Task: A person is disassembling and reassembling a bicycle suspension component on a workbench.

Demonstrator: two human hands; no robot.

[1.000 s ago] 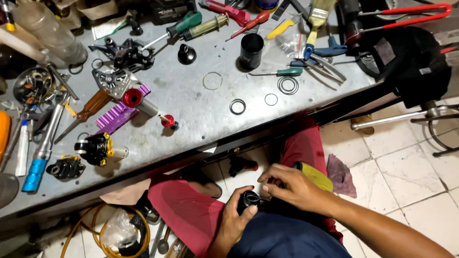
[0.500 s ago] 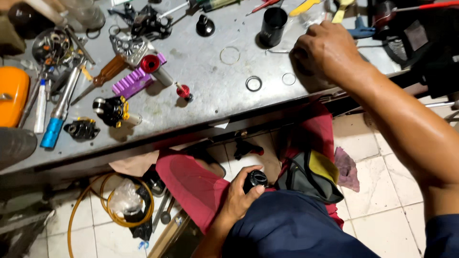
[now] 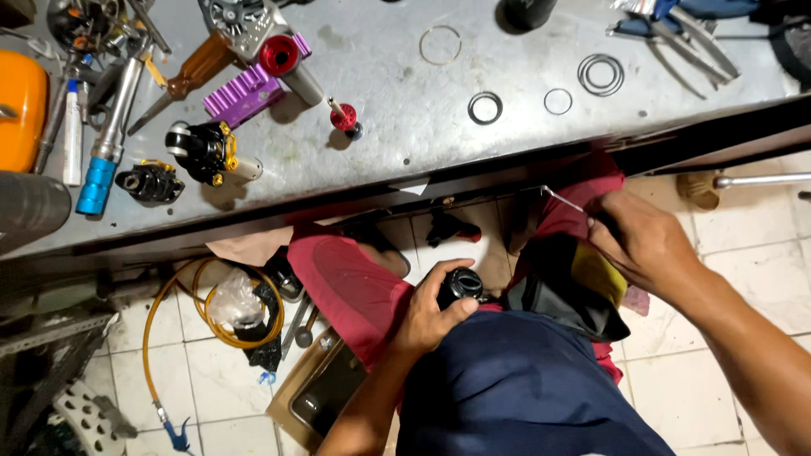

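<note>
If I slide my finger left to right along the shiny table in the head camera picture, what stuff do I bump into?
Orange case → blue-handled tool → purple ridged block → small red knob → dark ring → thin ring → stacked rings.

we count: hands 2 — left (image 3: 427,317), right (image 3: 646,245) | loose rings on bench 4, first at (image 3: 440,45) | purple finned blocks 1 (image 3: 242,93) | blue-handled tools 1 (image 3: 100,160) | small red knobs 1 (image 3: 343,117) | orange hoses on floor 1 (image 3: 152,321)
</note>
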